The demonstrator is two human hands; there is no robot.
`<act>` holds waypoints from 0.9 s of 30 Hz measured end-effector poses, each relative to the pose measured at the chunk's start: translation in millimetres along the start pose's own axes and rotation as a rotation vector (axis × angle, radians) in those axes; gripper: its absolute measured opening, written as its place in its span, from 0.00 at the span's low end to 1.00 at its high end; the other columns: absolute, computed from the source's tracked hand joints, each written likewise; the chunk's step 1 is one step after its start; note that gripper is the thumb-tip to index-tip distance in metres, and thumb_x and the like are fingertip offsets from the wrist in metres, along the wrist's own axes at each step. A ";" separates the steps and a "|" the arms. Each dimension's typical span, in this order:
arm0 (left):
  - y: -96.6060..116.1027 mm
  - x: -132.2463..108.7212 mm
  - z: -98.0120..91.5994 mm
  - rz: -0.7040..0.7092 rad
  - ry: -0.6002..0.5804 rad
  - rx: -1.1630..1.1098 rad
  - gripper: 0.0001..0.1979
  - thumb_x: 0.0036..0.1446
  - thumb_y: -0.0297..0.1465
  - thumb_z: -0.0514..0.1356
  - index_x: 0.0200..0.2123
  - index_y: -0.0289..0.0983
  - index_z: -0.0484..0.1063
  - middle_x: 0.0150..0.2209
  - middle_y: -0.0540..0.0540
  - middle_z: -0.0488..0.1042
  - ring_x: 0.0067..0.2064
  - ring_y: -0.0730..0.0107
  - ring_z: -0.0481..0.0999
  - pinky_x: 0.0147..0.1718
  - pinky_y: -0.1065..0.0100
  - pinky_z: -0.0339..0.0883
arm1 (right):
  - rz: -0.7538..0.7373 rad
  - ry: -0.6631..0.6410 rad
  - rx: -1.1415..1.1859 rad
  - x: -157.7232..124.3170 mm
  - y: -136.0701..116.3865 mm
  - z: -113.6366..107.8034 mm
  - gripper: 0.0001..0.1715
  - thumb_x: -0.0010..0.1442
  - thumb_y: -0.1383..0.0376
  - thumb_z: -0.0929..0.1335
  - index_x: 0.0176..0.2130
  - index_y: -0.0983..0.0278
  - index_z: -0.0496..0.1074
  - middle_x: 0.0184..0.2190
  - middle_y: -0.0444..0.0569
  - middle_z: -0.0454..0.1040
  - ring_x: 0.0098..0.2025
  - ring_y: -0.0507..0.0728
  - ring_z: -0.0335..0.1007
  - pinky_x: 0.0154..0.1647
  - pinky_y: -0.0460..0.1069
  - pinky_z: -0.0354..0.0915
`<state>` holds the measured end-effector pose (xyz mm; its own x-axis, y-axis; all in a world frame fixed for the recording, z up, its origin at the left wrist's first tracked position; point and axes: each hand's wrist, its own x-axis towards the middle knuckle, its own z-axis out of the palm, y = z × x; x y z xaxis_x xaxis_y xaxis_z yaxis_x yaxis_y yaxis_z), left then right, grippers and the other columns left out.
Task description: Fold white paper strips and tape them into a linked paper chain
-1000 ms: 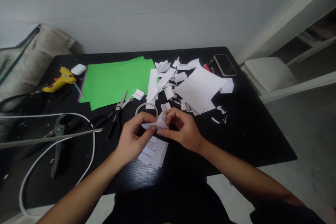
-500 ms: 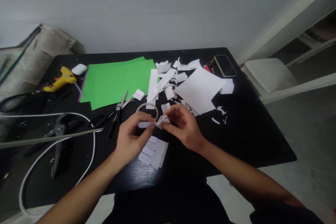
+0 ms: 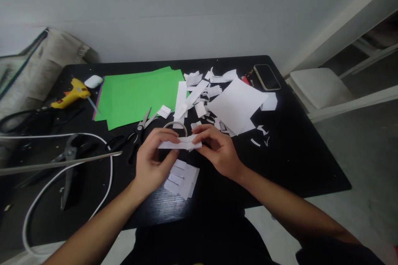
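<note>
Both my hands hold one folded white paper strip (image 3: 182, 144) above the black table. My left hand (image 3: 155, 153) has the strip's left part between fingers on top and the thumb below. My right hand (image 3: 217, 147) pinches its right end, where the layers look folded over. Just behind the strip lies a ring-shaped roll (image 3: 168, 125), probably tape, partly hidden by my fingers. Below my hands is a small pile of folded white paper pieces (image 3: 183, 180). Black-handled scissors (image 3: 141, 128) lie open to the left of my left hand.
Green sheets (image 3: 139, 95) and a yellow glue gun (image 3: 73, 93) lie at the back left. White paper scraps (image 3: 194, 95), a larger white sheet (image 3: 238, 103) and a phone (image 3: 266, 77) are on the right. A white cable (image 3: 107, 186) loops across the left, near pliers-like shears (image 3: 70, 165).
The paper strip has turned and now shows its flat side, lying level between my hands. My left fingers have shifted slightly along it, with the thumb lower.
</note>
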<state>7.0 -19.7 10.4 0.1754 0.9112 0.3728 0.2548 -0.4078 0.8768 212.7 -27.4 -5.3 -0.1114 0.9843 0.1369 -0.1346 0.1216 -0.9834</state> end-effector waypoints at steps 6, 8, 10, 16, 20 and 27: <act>-3.9 0.9 -0.4 -0.031 0.005 -0.005 0.10 0.62 0.31 0.64 0.47 0.41 0.77 0.52 0.43 0.77 0.57 0.55 0.75 0.59 0.51 0.68 | 0.022 0.044 -0.003 0.8 5.3 0.2 0.05 0.61 0.68 0.75 0.37 0.56 0.83 0.51 0.49 0.74 0.55 0.59 0.74 0.56 0.56 0.74; -4.4 1.6 1.8 -0.093 0.022 0.004 0.10 0.64 0.32 0.63 0.49 0.41 0.76 0.52 0.43 0.78 0.56 0.56 0.76 0.58 0.53 0.69 | 0.031 0.045 0.019 1.1 6.0 0.3 0.06 0.62 0.68 0.75 0.37 0.56 0.83 0.50 0.49 0.75 0.55 0.58 0.75 0.58 0.56 0.74; -4.3 2.0 3.8 -0.152 0.034 0.001 0.10 0.64 0.33 0.64 0.49 0.40 0.76 0.49 0.44 0.79 0.54 0.58 0.77 0.55 0.56 0.71 | 0.033 0.052 0.038 1.5 5.8 0.6 0.06 0.62 0.68 0.75 0.37 0.56 0.83 0.50 0.49 0.76 0.55 0.58 0.75 0.59 0.56 0.73; -3.6 2.4 5.8 -0.150 0.027 -0.033 0.07 0.63 0.32 0.67 0.44 0.40 0.77 0.46 0.45 0.78 0.51 0.61 0.78 0.53 0.59 0.72 | 0.087 0.047 0.097 2.5 2.6 2.3 0.07 0.59 0.68 0.76 0.40 0.57 0.82 0.49 0.48 0.80 0.53 0.58 0.78 0.62 0.58 0.73; -4.0 2.0 7.5 -0.154 0.031 -0.086 0.10 0.59 0.31 0.70 0.44 0.40 0.77 0.45 0.45 0.77 0.49 0.62 0.78 0.49 0.61 0.73 | 0.175 0.047 0.172 4.0 1.6 1.8 0.16 0.57 0.68 0.76 0.46 0.57 0.79 0.47 0.47 0.80 0.50 0.58 0.79 0.59 0.58 0.76; -7.3 0.8 10.1 -0.192 0.052 -0.137 0.10 0.57 0.28 0.71 0.42 0.39 0.77 0.40 0.47 0.78 0.43 0.66 0.78 0.42 0.65 0.74 | 0.247 0.008 0.277 5.8 2.6 -0.5 0.18 0.60 0.65 0.75 0.50 0.56 0.79 0.46 0.47 0.80 0.50 0.57 0.77 0.55 0.56 0.78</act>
<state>14.9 -16.6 1.3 0.0861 0.9746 0.2068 0.1469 -0.2178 0.9649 212.2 -21.3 -7.1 -0.1660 0.9808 -0.1028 -0.3665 -0.1581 -0.9169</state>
